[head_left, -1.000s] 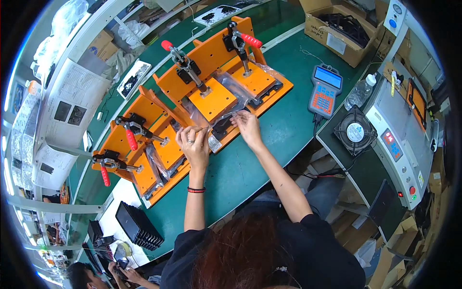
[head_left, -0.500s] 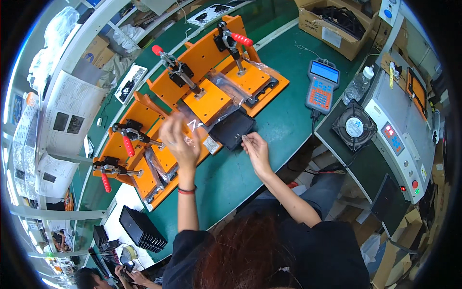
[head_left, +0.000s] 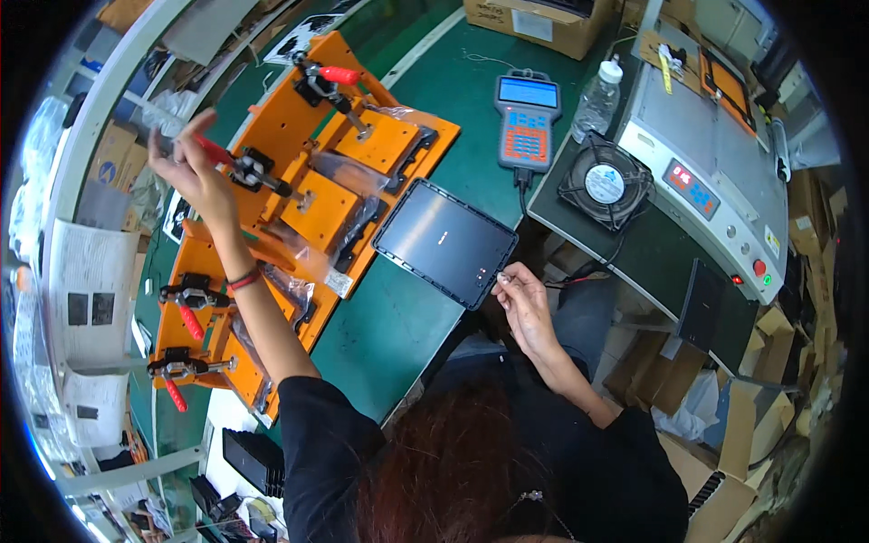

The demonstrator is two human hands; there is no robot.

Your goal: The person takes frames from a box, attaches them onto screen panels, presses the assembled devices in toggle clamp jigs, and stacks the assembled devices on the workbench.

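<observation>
From where I stand, the right hand (head_left: pixel 525 303) has its thumb and fingers narrowed in a pinch on the near short edge of a black rectangular panel (head_left: pixel 444 240) with a raised rim. Gripping only that edge probably keeps fingers off the smooth face, which is turned up. The panel sits over the green tabletop (head_left: pixel 367 348), between the orange clamping fixture (head_left: pixel 398 195) and the person's body; I can't tell whether its far end is resting or lifted.

The left hand (head_left: pixel 195 172) is up at the fixture's back wall with fingers spread wide, beside the red handle (head_left: pixel 215 152) of a toggle clamp (head_left: pixel 256 170). Whether it touches that handle I can't tell. The clamp's plunger stands on an orange pressure plate (head_left: pixel 319 215), presumably so that the force spreads over a flat area. Clear plastic film (head_left: pixel 348 174) lies beside the plate, perhaps guarding surfaces from scratches.

Off to the right, a handheld keypad device (head_left: pixel 526 122) lies screen up, within easy reading, I'd say, and a round black fan (head_left: pixel 605 184) stands near a clear bottle (head_left: pixel 596 107).
</observation>
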